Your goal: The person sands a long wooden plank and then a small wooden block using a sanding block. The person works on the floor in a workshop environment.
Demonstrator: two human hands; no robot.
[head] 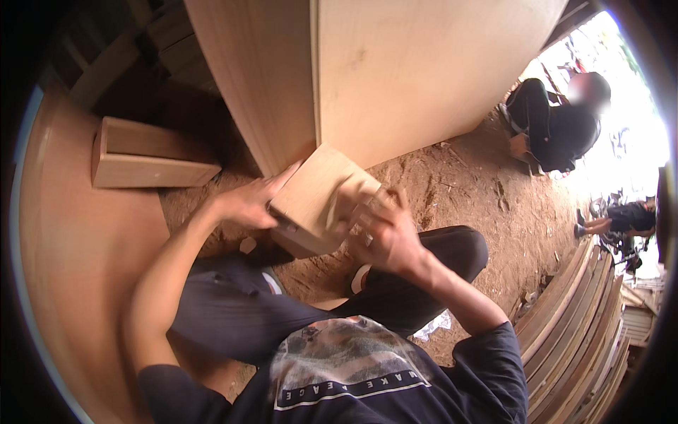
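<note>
In front of me a small wooden box, like a drawer (312, 193), is tilted with one flat pale face upward. My left hand (251, 204) grips its left edge, thumb on the near side and fingers towards the far side. Over the right part of that face is my right hand (384, 228), blurred, with curled fingers. It holds a thin, bent tan sheet (335, 209) against the wood; blur hides whether this is sandpaper. The box's far corner meets the base of a large plywood cabinet (413, 79), and whether they touch I cannot tell.
A similar open wooden drawer (159, 172) rests at left on a broad wooden panel (90, 254). Long planks (572, 328) are stacked at right on the dirt floor (461, 201). One person (567, 127) squats beyond the cabinet; another (625, 218) is farther right.
</note>
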